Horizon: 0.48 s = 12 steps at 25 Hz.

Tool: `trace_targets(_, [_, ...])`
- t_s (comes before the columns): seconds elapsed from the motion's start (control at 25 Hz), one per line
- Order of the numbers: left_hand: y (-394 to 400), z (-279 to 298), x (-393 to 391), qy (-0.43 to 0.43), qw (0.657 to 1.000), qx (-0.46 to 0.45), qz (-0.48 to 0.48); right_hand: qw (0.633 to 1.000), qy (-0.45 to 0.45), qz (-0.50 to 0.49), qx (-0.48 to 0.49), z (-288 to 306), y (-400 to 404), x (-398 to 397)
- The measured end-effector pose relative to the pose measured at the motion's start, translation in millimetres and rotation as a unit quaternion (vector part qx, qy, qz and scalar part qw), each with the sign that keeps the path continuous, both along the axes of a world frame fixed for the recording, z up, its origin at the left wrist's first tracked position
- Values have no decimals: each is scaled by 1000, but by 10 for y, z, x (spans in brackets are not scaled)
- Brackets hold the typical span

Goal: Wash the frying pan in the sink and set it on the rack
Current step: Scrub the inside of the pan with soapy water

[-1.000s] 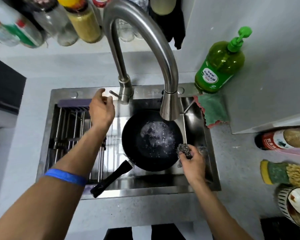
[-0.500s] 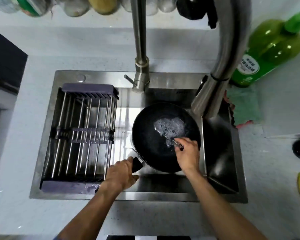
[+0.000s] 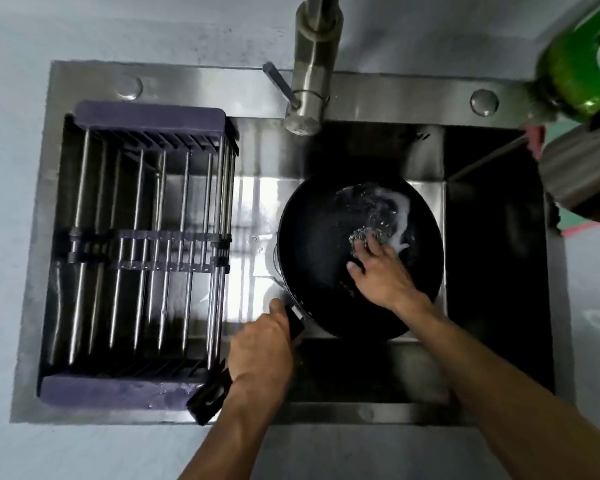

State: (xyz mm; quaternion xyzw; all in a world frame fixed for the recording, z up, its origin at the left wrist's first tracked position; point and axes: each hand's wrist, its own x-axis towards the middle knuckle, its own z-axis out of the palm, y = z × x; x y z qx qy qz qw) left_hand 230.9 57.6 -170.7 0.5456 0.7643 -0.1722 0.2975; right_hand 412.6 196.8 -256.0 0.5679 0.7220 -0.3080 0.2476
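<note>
Frying pan (image 3: 326,258) in the right half of the sink (image 3: 492,271), bowl up, resting on the basin floor or held just off it — cannot tell which. Left hand (image 3: 260,355) wrapped around the black handle (image 3: 212,396), fingers curled tight about it, thumb laid along the top toward the pan. Right hand (image 3: 381,271) inside the bowl, fingers extended and spread slightly, pressing a steel scourer (image 3: 368,235) flat against the pan's floor rather than closing round it. White suds (image 3: 400,216) smeared in an arc just beyond the scourer; rest of the interior dark, wet or dry not discernible. Faucet (image 3: 317,46) at the back edge, spout swung off toward the right; no stream visible falling into the pan. Rack (image 3: 146,247) seated in the left half of the sink, bars bare, well apart from the pan. Green soap bottle (image 3: 582,60) at the far right corner, blurred. Judged stage: scrubbing under way, soap applied to part of the interior only. Remaining, as far as can be judged — finish scouring the bowl and rim, do the underside, rinse off the suds, then lift by the handle and set on the rack. Roughly early-to-middle of the task.
</note>
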Motion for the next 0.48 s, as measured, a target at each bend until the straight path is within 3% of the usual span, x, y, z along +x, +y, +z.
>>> trace_targets(0.04, [15, 14, 0, 2, 1000, -2, 2, 998, 5, 61, 16, 110, -250, -33])
trace_targets(0.12, [1, 12, 15, -3, 1000, -5, -2, 987, 124, 107, -1, 88, -385, -238])
trace_targets(0.2, [5, -13, 25, -7, 1000, 6, 4, 983, 169, 38, -65, 23, 67, -296])
trace_targets(0.28, [0, -40, 12, -4, 1000, 14, 7, 992, 116, -19, -41, -71, 301, 15])
trace_targets(0.36, [21, 1, 14, 2, 1000, 13, 6, 996, 87, -1, -27, 16, -101, 244])
trace_targets(0.48, [24, -2, 18, 2, 1000, 22, -4, 964, 251, 46, -73, -3, -354, -210])
